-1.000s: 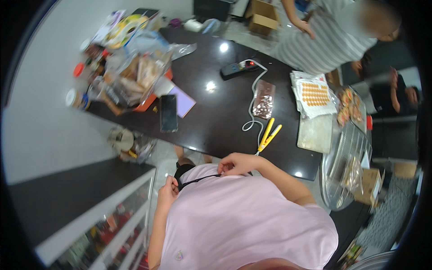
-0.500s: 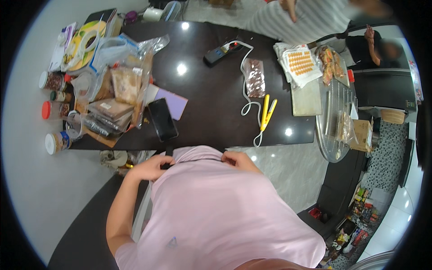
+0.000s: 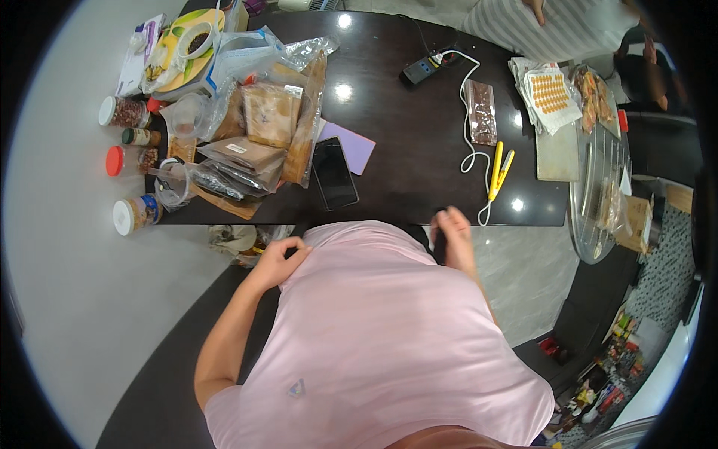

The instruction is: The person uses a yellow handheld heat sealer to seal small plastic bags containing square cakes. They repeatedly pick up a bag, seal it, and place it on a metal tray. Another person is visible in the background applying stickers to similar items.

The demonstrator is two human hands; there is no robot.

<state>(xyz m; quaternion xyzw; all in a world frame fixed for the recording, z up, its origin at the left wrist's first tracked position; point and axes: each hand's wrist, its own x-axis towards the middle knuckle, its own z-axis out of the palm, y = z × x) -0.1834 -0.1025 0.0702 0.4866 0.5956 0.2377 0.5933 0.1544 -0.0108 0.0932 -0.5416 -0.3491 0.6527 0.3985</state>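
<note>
My left hand (image 3: 283, 263) is at the hem of the pink shirt (image 3: 359, 299), its thumb and fingers closed on the cloth at my waist. Just off the table's front edge, my right hand (image 3: 453, 233) is raised with curled fingers. Something dark shows beside its palm, too hidden to name. Closest to that hand on the table lies a yellow two-armed clamp (image 3: 496, 176), its arms spread in a narrow V, with a white cord (image 3: 467, 135). A black phone (image 3: 335, 173) rests partly on a purple notebook (image 3: 351, 146), farther in from my left hand.
Bagged brown packets (image 3: 258, 153) and lidded jars (image 3: 123, 112) crowd the table's left. A flat brown packet (image 3: 481, 112) lies near a power strip (image 3: 421, 69). Printed sheets (image 3: 550, 97), a board (image 3: 557, 159) and a metal rack (image 3: 594, 187) occupy the right. Another person in stripes (image 3: 553, 30) stands across.
My right hand has left the shirt hem and moved right, up to the table's edge. My left hand stays at the hem. The whole view has shifted, so the table appears farther right and higher.
</note>
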